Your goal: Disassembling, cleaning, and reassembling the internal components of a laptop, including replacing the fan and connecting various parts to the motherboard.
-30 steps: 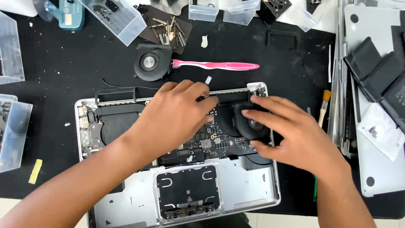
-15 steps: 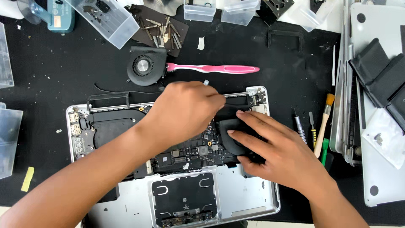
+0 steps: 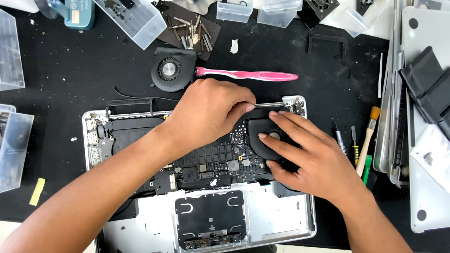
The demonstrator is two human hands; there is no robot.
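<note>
Big black mat [image 3: 70,93] covers the bench, and an opened laptop [image 3: 281,225] lies on it bottom-up with the circuit board [image 3: 215,161] showing. Right hand [image 3: 309,159] lies flat, fingers spread, on the black fan [image 3: 262,136] in the laptop's upper right corner, pressing, not clenched. Left hand [image 3: 206,115] pinches a thin metal tool [image 3: 272,104] just above that fan. A loose second fan [image 3: 171,70] and pink toothbrush [image 3: 248,75] lie behind the laptop.

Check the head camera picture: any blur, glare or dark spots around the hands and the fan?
Head view: sharp, evenly lit; left hand and right hand show no motion blur; fan is dark against the black mat but readable; mild glare on the laptop case; soft shadows only.
</note>
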